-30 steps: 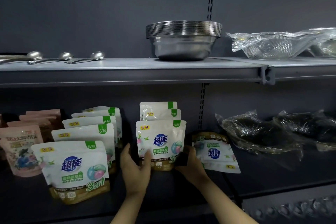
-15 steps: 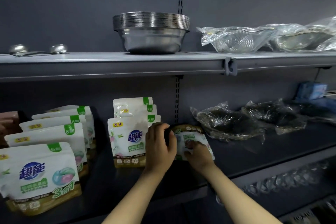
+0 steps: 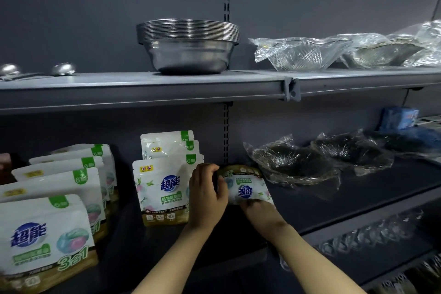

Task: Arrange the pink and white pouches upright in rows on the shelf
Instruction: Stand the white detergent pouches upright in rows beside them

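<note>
White pouches with green tabs and blue logos stand upright on the dark lower shelf (image 3: 334, 200). One row of several (image 3: 55, 229) runs back at the left. A second row (image 3: 164, 188), three deep, stands in the middle. Just right of it a single white pouch (image 3: 248, 186) lies upside down, its logo inverted. My left hand (image 3: 207, 196) curls around that pouch's left edge. My right hand (image 3: 260, 212) grips its near edge from below. A sliver of a pink pouch (image 3: 3, 162) shows at the far left edge.
Dark items wrapped in clear plastic (image 3: 293, 162) lie on the lower shelf right of the pouch. On the upper shelf sit stacked steel bowls (image 3: 188, 50), bagged glass bowls (image 3: 303, 55) and metal ladles (image 3: 63, 69). A blue packet (image 3: 398, 119) is at the far right.
My hands left the front pouch of the middle row and moved right onto the upside-down pouch. Both now hold it. The view shifted right, so the left row slid toward the frame edge.
</note>
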A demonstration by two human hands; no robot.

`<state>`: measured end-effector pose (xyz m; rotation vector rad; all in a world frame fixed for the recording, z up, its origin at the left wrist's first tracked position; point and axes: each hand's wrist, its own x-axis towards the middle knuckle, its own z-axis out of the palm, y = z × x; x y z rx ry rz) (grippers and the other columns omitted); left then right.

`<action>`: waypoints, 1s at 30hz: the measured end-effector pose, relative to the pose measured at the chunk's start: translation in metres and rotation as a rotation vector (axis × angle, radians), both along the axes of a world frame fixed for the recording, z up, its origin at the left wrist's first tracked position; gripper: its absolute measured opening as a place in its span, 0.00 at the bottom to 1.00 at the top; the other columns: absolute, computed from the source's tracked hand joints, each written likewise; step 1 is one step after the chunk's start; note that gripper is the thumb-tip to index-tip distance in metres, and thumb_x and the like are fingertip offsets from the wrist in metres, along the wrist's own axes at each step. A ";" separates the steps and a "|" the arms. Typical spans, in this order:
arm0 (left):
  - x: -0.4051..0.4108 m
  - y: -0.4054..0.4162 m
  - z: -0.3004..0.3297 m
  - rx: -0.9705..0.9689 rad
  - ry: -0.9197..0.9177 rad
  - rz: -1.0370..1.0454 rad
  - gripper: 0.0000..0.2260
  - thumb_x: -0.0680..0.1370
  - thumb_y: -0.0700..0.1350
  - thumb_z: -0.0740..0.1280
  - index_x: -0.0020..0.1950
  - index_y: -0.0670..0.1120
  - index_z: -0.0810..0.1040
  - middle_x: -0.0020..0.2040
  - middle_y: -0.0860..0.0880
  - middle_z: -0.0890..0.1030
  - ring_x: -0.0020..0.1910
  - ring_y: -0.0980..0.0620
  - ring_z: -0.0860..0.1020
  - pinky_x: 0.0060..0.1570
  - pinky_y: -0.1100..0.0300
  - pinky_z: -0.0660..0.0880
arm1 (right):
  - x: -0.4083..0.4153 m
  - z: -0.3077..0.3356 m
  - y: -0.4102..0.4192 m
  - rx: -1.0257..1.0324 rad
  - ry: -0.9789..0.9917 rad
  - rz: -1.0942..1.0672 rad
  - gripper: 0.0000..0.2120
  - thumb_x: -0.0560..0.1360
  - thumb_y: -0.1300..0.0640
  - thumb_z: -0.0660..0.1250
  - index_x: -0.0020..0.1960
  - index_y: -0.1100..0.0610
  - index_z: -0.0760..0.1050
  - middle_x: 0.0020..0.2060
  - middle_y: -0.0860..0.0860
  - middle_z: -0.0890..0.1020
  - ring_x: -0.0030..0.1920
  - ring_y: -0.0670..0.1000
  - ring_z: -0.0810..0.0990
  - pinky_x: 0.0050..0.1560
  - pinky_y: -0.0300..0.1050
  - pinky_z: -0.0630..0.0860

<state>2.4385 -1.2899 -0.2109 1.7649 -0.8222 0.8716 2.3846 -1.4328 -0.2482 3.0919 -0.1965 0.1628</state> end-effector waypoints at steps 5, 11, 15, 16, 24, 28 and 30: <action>0.006 0.005 -0.003 -0.014 0.094 -0.036 0.10 0.73 0.42 0.64 0.53 0.45 0.71 0.45 0.51 0.75 0.44 0.54 0.75 0.44 0.60 0.74 | 0.006 0.021 0.007 0.066 -0.170 -0.154 0.17 0.78 0.63 0.54 0.66 0.60 0.65 0.58 0.59 0.79 0.56 0.61 0.79 0.49 0.50 0.75; -0.012 -0.003 0.001 0.129 0.427 -0.274 0.29 0.70 0.48 0.73 0.67 0.51 0.64 0.59 0.54 0.71 0.57 0.57 0.71 0.57 0.63 0.69 | 0.003 0.068 0.015 0.288 -0.595 -0.212 0.11 0.78 0.61 0.57 0.58 0.63 0.71 0.45 0.65 0.82 0.48 0.66 0.81 0.40 0.52 0.73; -0.026 -0.010 0.007 0.382 0.537 -0.364 0.42 0.67 0.53 0.75 0.75 0.54 0.54 0.62 0.63 0.59 0.64 0.64 0.59 0.62 0.66 0.59 | -0.002 0.093 0.018 0.543 -0.803 -0.235 0.08 0.76 0.65 0.57 0.48 0.66 0.75 0.37 0.64 0.81 0.39 0.64 0.80 0.35 0.47 0.68; -0.025 -0.012 0.006 0.416 0.547 -0.371 0.43 0.66 0.54 0.75 0.75 0.54 0.54 0.64 0.63 0.59 0.65 0.63 0.59 0.64 0.66 0.60 | -0.003 0.098 0.019 0.600 -0.818 -0.250 0.08 0.76 0.65 0.57 0.46 0.66 0.75 0.36 0.63 0.81 0.38 0.62 0.79 0.35 0.46 0.68; -0.035 -0.012 0.010 0.207 0.679 -0.357 0.21 0.78 0.47 0.64 0.70 0.50 0.66 0.64 0.50 0.74 0.64 0.52 0.73 0.55 0.61 0.70 | -0.017 0.116 0.030 1.236 -0.817 -0.389 0.08 0.72 0.59 0.61 0.36 0.60 0.72 0.35 0.57 0.79 0.40 0.57 0.79 0.42 0.50 0.75; -0.038 0.002 0.018 -0.125 0.924 -0.423 0.11 0.79 0.46 0.63 0.61 0.50 0.72 0.53 0.51 0.79 0.50 0.54 0.77 0.47 0.63 0.73 | -0.034 0.117 0.041 1.342 -0.790 -0.328 0.07 0.78 0.52 0.60 0.48 0.55 0.73 0.42 0.51 0.84 0.44 0.55 0.82 0.46 0.51 0.78; -0.040 0.014 0.015 -0.196 0.962 -0.462 0.11 0.78 0.46 0.65 0.60 0.53 0.73 0.54 0.52 0.80 0.50 0.56 0.78 0.48 0.62 0.76 | -0.041 0.107 0.046 1.160 -0.802 -0.382 0.08 0.78 0.52 0.60 0.53 0.55 0.70 0.46 0.50 0.81 0.51 0.55 0.79 0.48 0.49 0.75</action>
